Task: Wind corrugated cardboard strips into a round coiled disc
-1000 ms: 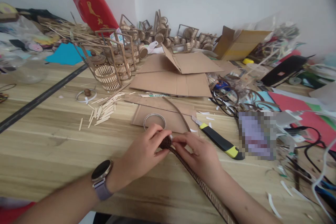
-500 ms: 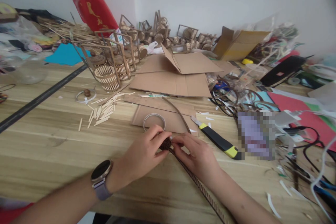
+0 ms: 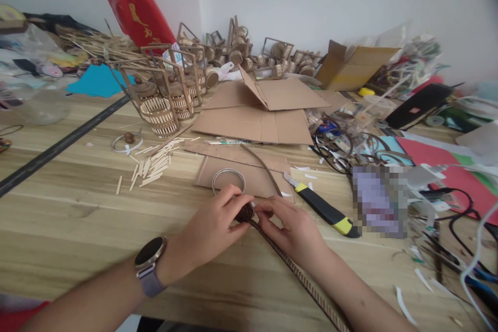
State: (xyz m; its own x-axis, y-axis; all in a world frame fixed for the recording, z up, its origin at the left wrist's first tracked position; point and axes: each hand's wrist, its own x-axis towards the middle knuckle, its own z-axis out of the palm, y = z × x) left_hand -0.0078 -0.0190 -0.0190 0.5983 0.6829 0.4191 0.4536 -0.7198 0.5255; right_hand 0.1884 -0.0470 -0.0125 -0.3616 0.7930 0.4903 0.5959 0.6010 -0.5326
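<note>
My left hand (image 3: 212, 223) is closed, thumb and fingers pinching a small dark brown coil (image 3: 245, 212) a little above the tabletop. Close against the coil's right side, my right hand (image 3: 293, 225) is closed too, its fingertips on the end of a long ladder-like slatted strip (image 3: 307, 280). That strip runs from the coil under my right hand to the bottom edge. Just beyond my left fingers lies a silvery ring (image 3: 229, 170). A thin brown curved strip (image 3: 264, 166) stretches behind my right hand. To its right rests a black and yellow utility knife (image 3: 321, 205), blade end away from me.
Small pale sticks (image 3: 155, 163) lie scattered left of the cardboard (image 3: 252, 124). Several slatted lanterns (image 3: 157, 114) stand behind them. On the right are tangled dark strips (image 3: 334, 145), a black pouch-like object (image 3: 422, 104) and white cables (image 3: 476, 254). A dark bar (image 3: 66, 142) crosses the left.
Both hands stay almost in place at the coil. The right fingers have shifted very slightly; the things on the table have not moved.
</note>
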